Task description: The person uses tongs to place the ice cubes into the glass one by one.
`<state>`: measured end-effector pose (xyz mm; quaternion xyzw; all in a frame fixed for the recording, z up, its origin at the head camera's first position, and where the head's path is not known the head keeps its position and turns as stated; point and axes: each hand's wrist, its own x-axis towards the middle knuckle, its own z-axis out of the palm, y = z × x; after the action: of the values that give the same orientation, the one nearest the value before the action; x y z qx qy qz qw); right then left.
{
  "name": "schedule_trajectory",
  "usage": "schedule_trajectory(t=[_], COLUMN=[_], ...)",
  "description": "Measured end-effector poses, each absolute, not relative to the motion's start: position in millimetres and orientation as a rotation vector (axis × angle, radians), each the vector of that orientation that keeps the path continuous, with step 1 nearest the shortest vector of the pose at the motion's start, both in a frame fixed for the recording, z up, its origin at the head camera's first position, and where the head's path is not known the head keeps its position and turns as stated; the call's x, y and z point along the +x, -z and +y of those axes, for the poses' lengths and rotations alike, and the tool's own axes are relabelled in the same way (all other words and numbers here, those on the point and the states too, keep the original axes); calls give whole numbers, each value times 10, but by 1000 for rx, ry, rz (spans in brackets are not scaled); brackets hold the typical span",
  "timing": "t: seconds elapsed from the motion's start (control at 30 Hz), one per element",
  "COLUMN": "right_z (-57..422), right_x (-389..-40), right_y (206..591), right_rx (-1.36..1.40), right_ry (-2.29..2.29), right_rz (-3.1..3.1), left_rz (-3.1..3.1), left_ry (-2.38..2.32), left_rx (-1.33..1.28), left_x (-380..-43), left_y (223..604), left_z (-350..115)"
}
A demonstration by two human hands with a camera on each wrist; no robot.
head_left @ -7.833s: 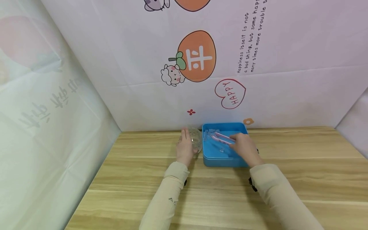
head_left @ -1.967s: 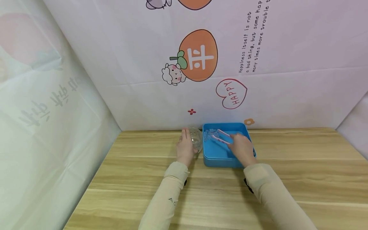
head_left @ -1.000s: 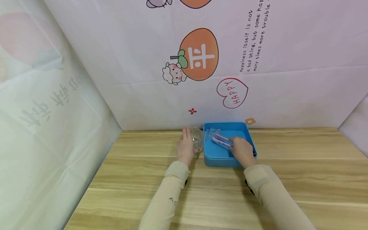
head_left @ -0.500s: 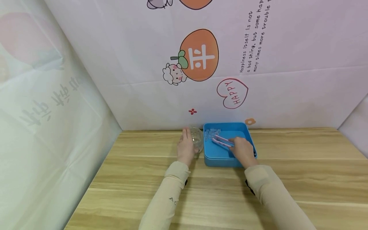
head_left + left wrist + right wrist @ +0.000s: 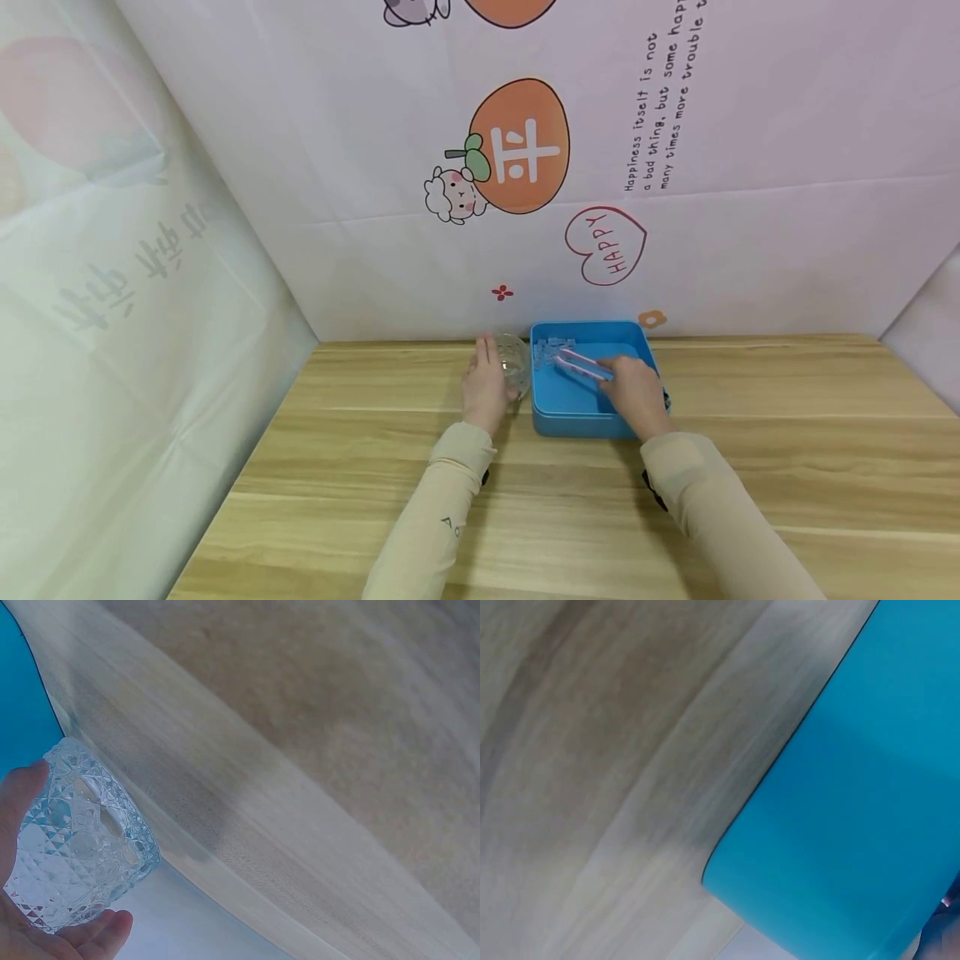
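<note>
My left hand [image 5: 484, 385] holds a clear cut-glass bowl [image 5: 516, 360] at the left side of the blue box [image 5: 583, 425]. In the left wrist view, the thumb and fingers [image 5: 105, 934] reach round opposite sides of the faceted bowl [image 5: 82, 832]. Over the box, my right hand [image 5: 634, 390] grips pink-and-white tongs [image 5: 585, 367], their arms slanting down to the left. The tong tips are at a heap of small clear blocks [image 5: 547, 350] in the box's far left corner. In the right wrist view the box's blue wall [image 5: 840, 817] hides most of the hand's work.
A wooden table [image 5: 555, 517] bears the box and bowl, both near its back edge. Behind rises a white printed cloth [image 5: 360, 167], and another white cloth [image 5: 135, 375] hangs along the left side.
The lone clear block seen mid-box in the oldest frame is no longer there. Since two seconds ago the tongs' arms have drawn closer together, their tips staying near the heap. The left hand stays put.
</note>
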<state>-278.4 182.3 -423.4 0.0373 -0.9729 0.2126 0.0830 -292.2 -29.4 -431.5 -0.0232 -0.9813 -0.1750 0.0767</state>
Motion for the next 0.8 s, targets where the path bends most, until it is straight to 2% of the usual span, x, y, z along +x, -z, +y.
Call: schedule_trajectory(t=[0.8], right_z=[1953], right_x=[-2728], right_y=[4114], right_rx=[123], right_ry=[-746], right_rz=[-2779], left_rz=[-2903], left_ry=[447], left_rx=[-98], left_x=[-2906], left_y=[4337], left_z=[-298])
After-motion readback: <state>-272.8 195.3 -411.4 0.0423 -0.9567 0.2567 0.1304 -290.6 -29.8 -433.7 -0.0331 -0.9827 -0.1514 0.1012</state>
